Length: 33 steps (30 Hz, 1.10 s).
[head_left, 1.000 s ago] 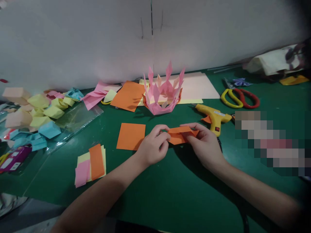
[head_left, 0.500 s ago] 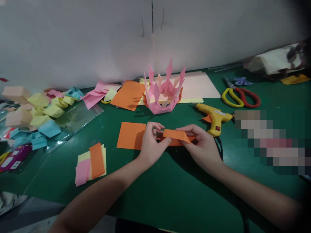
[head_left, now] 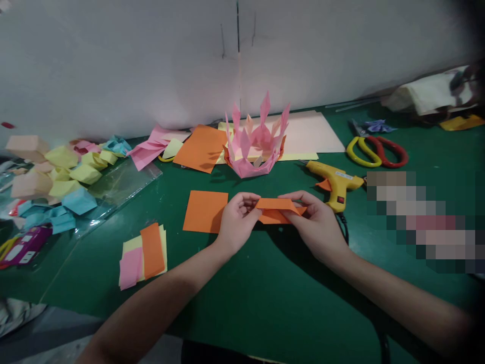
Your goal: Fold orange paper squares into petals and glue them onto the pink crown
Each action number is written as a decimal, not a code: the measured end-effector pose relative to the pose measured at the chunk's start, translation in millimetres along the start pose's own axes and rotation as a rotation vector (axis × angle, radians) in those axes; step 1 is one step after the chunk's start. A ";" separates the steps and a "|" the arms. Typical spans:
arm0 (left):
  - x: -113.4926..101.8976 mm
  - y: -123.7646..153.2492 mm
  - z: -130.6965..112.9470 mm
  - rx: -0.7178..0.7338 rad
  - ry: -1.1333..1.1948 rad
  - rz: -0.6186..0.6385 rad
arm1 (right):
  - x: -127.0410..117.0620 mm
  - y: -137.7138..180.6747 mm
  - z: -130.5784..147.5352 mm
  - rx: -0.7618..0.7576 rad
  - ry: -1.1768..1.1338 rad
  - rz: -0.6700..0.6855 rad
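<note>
A folded piece of orange paper (head_left: 276, 204) is held just above the green table, a lengthwise flap raised along its far side. My left hand (head_left: 239, 222) pinches its left end between thumb and curled fingers. At the other end, my right hand (head_left: 316, 222) grips the paper, thumb in front and fingers behind. A flat orange paper square (head_left: 204, 211) lies beside my left hand, touching or partly behind it. Straight behind the hands stands a pink paper crown (head_left: 254, 164) with pointed tips and some orange at its sides.
A yellow glue gun (head_left: 335, 184) lies right of my right hand, near red-and-yellow-handled scissors (head_left: 390, 151). Small paper strips (head_left: 153, 253) are stacked at left front. Folded paper pieces (head_left: 60, 156) are heaped far left beside a clear plastic bag (head_left: 125, 187). Paper sheets (head_left: 314, 134) lie behind the crown.
The folded orange paper has turned slightly to face me, showing more of its lower front panel. My right fingers have shifted left along its back edge. Both hands keep their hold.
</note>
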State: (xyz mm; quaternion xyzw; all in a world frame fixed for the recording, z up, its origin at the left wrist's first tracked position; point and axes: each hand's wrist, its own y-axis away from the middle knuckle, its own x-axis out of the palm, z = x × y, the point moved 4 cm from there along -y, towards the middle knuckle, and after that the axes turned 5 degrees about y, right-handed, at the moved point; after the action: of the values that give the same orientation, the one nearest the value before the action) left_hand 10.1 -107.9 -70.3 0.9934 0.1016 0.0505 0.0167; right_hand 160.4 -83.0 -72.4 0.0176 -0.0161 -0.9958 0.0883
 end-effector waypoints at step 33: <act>3.5 6.9 -6.6 -0.076 0.062 0.016 | -2.7 3.8 3.3 -0.027 0.085 0.006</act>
State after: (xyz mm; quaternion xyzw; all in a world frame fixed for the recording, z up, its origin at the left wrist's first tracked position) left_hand 14.3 -113.8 -63.1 0.9908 0.0920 0.0850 0.0508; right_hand 163.6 -86.1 -68.8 0.0588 0.0009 -0.9940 0.0919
